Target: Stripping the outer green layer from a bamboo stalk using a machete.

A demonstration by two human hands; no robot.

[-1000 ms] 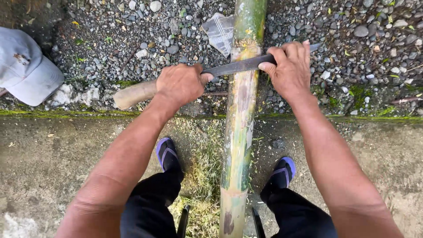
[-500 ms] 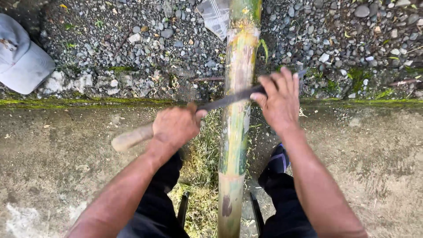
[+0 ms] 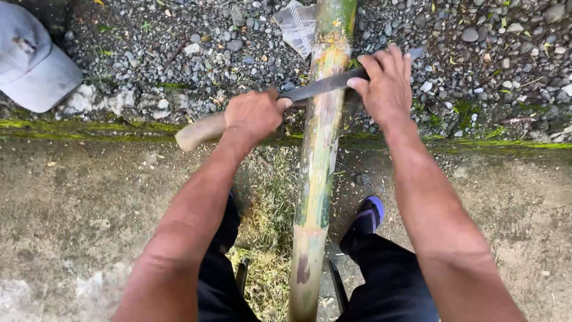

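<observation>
Left hand point(image 3: 256, 114) closed on knife handle point(image 3: 199, 131); right hand point(image 3: 387, 83) presses blade point(image 3: 325, 86) spine across bamboo pole point(image 3: 319, 155). A slip could cut fingers.

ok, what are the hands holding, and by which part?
Both hold one long knife laid across the bamboo pole: left hand grips its wooden handle, right hand presses on the blade's far end.

Green-and-yellow mottled bamboo pole point(image 3: 316, 179), pale grey cap point(image 3: 33, 65), blue shoe point(image 3: 370, 213)
</observation>
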